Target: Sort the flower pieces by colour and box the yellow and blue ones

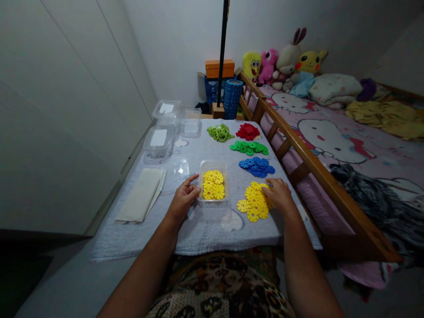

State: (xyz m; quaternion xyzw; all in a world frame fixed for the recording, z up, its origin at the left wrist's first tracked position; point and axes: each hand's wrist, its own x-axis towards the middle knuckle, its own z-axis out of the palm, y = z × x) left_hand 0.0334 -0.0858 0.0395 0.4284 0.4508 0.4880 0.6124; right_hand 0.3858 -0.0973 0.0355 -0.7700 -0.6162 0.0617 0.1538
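A clear plastic container [213,165] holding yellow notched discs [213,185] stands on the cloth in front of me. My left hand [183,198] is at its left wall, with thumb and index finger apart; whether they touch the wall I cannot tell. To the right lies a loose pile of yellow notched discs [253,201]. My right hand [280,194] reaches over the right edge of this pile, thumb and index finger spread, other fingers partly hidden. Beyond it lie piles of blue discs [256,167], green discs [249,148], red pieces [247,131] and light green pieces [220,132].
Clear containers [158,140] with white paper pieces stand at the back left, beside another clear container [191,123]. A transparent lid [175,170] and a folded beige sheet [141,194] lie on the left. A wooden bed rail [298,152] borders the table's right side.
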